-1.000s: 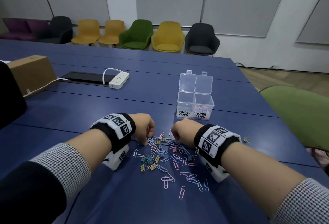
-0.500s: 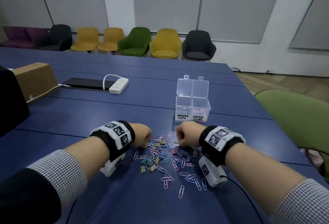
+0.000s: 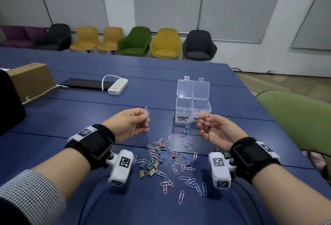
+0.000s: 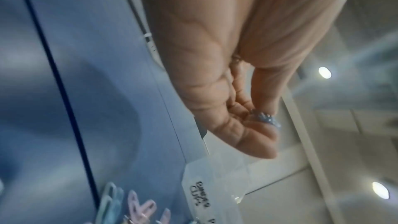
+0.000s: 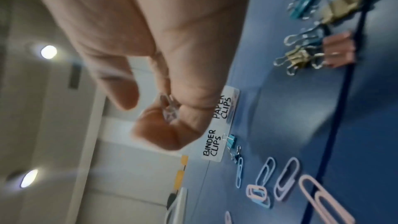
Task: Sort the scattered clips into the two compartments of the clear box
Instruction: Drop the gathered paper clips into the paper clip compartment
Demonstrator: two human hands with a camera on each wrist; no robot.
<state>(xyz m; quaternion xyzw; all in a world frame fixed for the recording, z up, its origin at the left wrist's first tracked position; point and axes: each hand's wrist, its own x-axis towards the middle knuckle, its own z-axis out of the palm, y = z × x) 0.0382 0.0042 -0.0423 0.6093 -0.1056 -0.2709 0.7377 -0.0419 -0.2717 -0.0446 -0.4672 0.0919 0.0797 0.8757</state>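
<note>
A clear two-compartment box with its lid up stands beyond a scatter of pastel paper clips and small binder clips. Its left half is labelled BINDER CLIPS, its right PAPER CLIPS, with pink clips inside. My left hand is raised left of the box and pinches blue paper clips, also seen as blue paper clips. My right hand hovers just in front of the paper-clip half, pinching a pink paper clip, seen again as a pink paper clip.
A teal binder clip lies right before the box. A white power strip, a black panel and a cardboard box sit far left on the blue table. A green chair stands at the right.
Both hands have lifted off the pile, each now holding paper clips, and moved up toward the box; the palms have turned upward. The head view has tilted.
</note>
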